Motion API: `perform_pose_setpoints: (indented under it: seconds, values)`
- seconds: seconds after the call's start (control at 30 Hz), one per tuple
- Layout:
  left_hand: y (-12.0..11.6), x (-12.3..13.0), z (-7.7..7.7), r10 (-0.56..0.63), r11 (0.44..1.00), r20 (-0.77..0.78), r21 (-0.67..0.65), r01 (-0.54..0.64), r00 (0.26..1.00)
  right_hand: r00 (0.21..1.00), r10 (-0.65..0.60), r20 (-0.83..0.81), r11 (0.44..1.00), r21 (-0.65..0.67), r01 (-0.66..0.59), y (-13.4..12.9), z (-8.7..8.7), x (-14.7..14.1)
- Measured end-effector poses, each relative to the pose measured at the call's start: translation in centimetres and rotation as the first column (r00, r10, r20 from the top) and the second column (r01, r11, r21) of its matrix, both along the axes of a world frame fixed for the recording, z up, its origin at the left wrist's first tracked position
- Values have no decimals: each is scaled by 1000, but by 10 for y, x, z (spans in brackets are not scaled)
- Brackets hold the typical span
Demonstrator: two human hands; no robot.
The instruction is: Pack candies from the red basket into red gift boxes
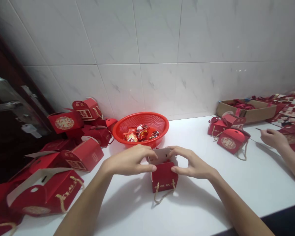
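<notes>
We see a small red box (164, 176) standing upright on the white table (194, 205), close to the near side and just in front of a red plastic basket (162, 128). Its outside is deep red and its inside pale; the raised back flap (159, 154) shows that pale side, with a small dark slot in it, while the front stands plain red above a line of gold lettering (165, 186). From the front a twisted, straw-coloured cord (159, 200) loops down to the tabletop. The top is open, and a little red shows between the flaps, though we cannot tell what it is. Both forearms reach in from the bottom of our view, wrists bent inward so that the hands face each other across the box. The left hand (132, 160) pinches its left edge, thumb against the front and curled fingers behind by the back flap. The right hand (193, 163) mirrors it, thumb on the front's right corner and forefinger arched over to the back flap. Wrapped sweets (142, 132) lie in the basket, more red boxes (82, 154) crowd the left, and another person's hand (272, 139) works at the far right.
</notes>
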State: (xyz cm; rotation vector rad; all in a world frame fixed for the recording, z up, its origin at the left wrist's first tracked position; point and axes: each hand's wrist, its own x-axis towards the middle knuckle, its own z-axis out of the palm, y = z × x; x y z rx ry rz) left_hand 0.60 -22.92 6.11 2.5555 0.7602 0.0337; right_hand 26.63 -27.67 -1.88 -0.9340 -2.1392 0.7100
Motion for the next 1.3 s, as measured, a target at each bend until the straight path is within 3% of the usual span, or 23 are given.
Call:
perform_pose_setpoints:
  seconds: [0.17, 0.33, 0.53, 0.7, 0.97, 1.17, 1.3]
  values:
    - [0, 3, 0, 41, 999, -33, 3, -40, 999, 998, 11, -55, 998, 68, -7, 3, -5, 3]
    - [-2, 2, 2, 111, 992, 31, 51, -112, 993, 998, -6, -61, 989, 146, 15, 3, -5, 3]
    - [-1, 13, -10, 13, 1000, -14, -22, -14, 1000, 992, -87, -86, 984, 149, 99, -7, -17, -9]
    - [0, 16, -15, -10, 1000, -3, -14, 10, 1000, 948, -238, -211, 966, 54, 255, -20, -37, -22]
    - [1, 20, -25, -135, 989, 102, -44, 140, 986, 930, -336, -148, 941, -95, 325, -35, -53, -22]
    - [-15, 52, -51, -111, 987, 248, -84, 135, 962, 771, -583, -256, 812, -169, 559, -34, -59, -1]
    - [-28, 59, -54, -185, 972, 271, -91, 216, 945, 635, -711, -302, 687, -108, 718, -44, -63, 34]
